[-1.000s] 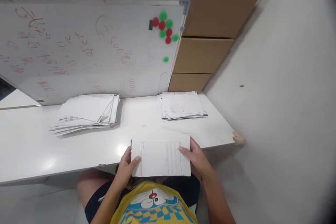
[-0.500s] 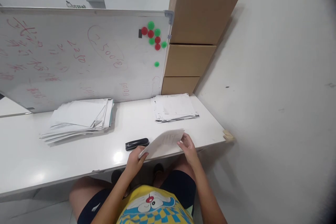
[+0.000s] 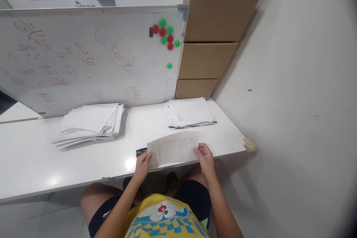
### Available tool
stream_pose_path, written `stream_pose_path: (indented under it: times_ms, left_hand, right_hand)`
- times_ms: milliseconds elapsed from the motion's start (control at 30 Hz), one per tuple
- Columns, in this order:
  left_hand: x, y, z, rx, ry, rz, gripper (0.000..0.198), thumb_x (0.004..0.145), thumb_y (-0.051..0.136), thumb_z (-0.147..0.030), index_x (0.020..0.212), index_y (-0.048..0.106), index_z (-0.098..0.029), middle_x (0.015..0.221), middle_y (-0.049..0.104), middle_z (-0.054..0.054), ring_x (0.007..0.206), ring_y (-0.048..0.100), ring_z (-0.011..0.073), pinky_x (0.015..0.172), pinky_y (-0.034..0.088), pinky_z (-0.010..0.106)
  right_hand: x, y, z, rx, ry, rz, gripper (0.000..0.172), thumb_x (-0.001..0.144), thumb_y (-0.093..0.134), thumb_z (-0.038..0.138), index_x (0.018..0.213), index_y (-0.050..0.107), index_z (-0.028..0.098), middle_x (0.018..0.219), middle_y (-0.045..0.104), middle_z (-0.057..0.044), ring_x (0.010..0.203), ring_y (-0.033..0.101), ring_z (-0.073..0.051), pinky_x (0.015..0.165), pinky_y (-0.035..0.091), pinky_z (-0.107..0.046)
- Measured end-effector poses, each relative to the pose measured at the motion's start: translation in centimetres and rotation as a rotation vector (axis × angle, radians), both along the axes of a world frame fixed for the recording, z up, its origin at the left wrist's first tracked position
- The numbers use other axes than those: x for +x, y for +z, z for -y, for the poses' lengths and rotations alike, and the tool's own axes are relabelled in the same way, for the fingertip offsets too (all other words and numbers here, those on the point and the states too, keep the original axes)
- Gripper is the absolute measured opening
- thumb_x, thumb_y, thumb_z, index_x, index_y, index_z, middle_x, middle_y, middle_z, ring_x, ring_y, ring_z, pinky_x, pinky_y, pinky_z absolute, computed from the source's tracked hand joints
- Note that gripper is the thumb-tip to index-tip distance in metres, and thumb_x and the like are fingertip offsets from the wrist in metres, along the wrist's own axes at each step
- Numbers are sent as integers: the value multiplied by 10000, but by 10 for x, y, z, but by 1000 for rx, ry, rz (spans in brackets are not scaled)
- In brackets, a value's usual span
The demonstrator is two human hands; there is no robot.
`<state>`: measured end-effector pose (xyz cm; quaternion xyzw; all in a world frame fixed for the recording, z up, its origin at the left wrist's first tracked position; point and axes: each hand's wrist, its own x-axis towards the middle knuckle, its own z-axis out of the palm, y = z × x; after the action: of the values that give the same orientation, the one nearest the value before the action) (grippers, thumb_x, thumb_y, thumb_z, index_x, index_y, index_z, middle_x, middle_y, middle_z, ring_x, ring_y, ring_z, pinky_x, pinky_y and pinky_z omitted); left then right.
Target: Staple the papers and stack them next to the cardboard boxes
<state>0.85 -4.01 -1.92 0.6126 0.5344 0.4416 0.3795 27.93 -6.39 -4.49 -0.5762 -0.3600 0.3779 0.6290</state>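
Observation:
A printed paper point(image 3: 174, 149) is held up over the table's front edge, its lined side facing me. My left hand point(image 3: 143, 163) is closed, pinching its left edge between thumb and fingers. At the right edge, my right hand point(image 3: 205, 156) grips the paper the same way. Whether it is one sheet or several, I cannot tell. Behind the paper's left side a black stapler point(image 3: 141, 151) lies on the table, mostly hidden by paper and hand.
On the white table point(image 3: 92, 163) a thick, uneven paper stack point(image 3: 89, 121) stands left, and a thinner paper stack point(image 3: 191, 113) lies back right. A whiteboard point(image 3: 117, 70) with magnets and cardboard boxes point(image 3: 212, 61) stand at the back. A wall point(image 3: 292, 100) rises on the right.
The paper has turned from slanted and curled to spread wide and facing me. It now covers most of the stapler. Both hands keep hold of its edges.

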Motion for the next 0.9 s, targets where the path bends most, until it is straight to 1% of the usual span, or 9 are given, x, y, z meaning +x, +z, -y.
stream_pose_path:
  times_ms: [100, 233, 367, 500, 600, 667, 733, 800, 900]
  left_hand:
    - [-1, -1, 0, 6, 14, -1, 534, 806, 465, -643, 537, 574, -195, 575, 561, 28, 589, 515, 177, 582, 435, 294]
    - [-3, -4, -1, 23, 7, -5, 449, 801, 518, -586, 616, 652, -200, 642, 619, 30, 645, 552, 189, 607, 440, 291]
    - [-3, -9, -3, 56, -5, -3, 407, 809, 540, -550, 695, 695, -192, 688, 659, 29, 671, 579, 190, 620, 451, 286]
    - [-4, -12, -3, 104, -24, 0, 503, 879, 433, -556, 716, 700, -161, 687, 673, 48, 663, 598, 189, 609, 471, 289]
    - [-2, -13, -2, 140, -88, -8, 471, 869, 470, -554, 847, 725, -159, 817, 717, 73, 758, 647, 213, 676, 513, 314]
    - [0, -14, -3, 224, -161, -42, 407, 868, 510, -510, 923, 728, -171, 902, 728, 85, 834, 667, 225, 735, 531, 333]
    - [2, -16, -4, 361, -230, -90, 362, 907, 479, -443, 972, 722, -183, 939, 731, 91, 862, 680, 221, 750, 543, 336]
    - [1, -19, -5, 466, -266, -117, 364, 940, 429, -402, 1024, 708, -185, 958, 730, 98, 871, 687, 218, 742, 554, 335]
    - [-1, -19, -4, 536, -301, -135, 385, 972, 366, -362, 1152, 652, -178, 1034, 716, 112, 952, 677, 222, 791, 555, 347]
  right_hand:
    - [6, -4, 1, -5, 2, 9, 312, 723, 692, 485, 794, 554, 214, 703, 624, 10, 685, 558, -180, 641, 423, -278]
    - [15, -8, 2, -15, 64, 7, 313, 752, 666, 498, 747, 530, 216, 622, 551, 43, 618, 505, -152, 605, 386, -260]
    - [20, -11, 4, -65, 37, 64, 317, 764, 645, 514, 732, 560, 209, 598, 516, 46, 584, 459, -141, 577, 368, -256]
    - [18, -9, 6, -83, 33, 96, 332, 747, 652, 527, 775, 659, 196, 760, 662, -24, 765, 575, -205, 709, 443, -297]
    - [13, -5, 7, -75, 82, 82, 333, 752, 655, 518, 848, 711, 204, 957, 716, -58, 941, 607, -254, 839, 459, -338]
    - [8, -1, 8, -81, 170, 73, 340, 759, 660, 501, 934, 718, 214, 1036, 715, -63, 997, 608, -269, 877, 461, -360]
    - [4, 1, 8, -97, 218, 83, 373, 758, 665, 498, 994, 712, 213, 1051, 716, -72, 1007, 611, -283, 884, 468, -385]
    - [1, 3, 7, -95, 187, 112, 387, 754, 659, 515, 973, 718, 201, 1031, 718, -84, 1001, 610, -295, 886, 471, -405]
    - [-1, 2, 4, -27, 99, 155, 347, 766, 642, 507, 914, 724, 204, 1049, 695, -85, 1029, 592, -284, 901, 463, -393]
